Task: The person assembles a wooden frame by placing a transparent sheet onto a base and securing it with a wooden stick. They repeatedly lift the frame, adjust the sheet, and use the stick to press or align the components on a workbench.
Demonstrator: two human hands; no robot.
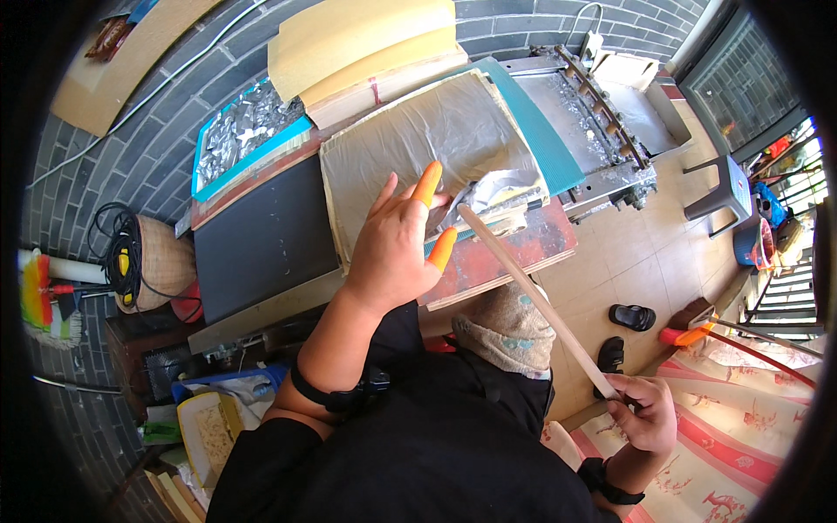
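A stack of thin grey sheets (418, 137) lies on the workbench before me, its near right corner crumpled and lifted. My left hand (399, 235) is over the stack's near edge, fingers spread, with orange finger cots on two fingers. Whether a fingertip pinches the sheet is hard to tell. My right hand (637, 408), low on the right, grips the end of a long flat wooden stick (536, 297). The stick's far tip touches or hovers at the crumpled silvery piece (500, 186) beside my left hand.
A blue tray (245, 158) of foil scraps stands at the back left, beside a pile of yellowish paper (366, 46). A metal machine with a roller bar (598, 108) adjoins the bench on the right. A dark board (265, 242) lies left; a grey stool (722, 193) stands on the floor.
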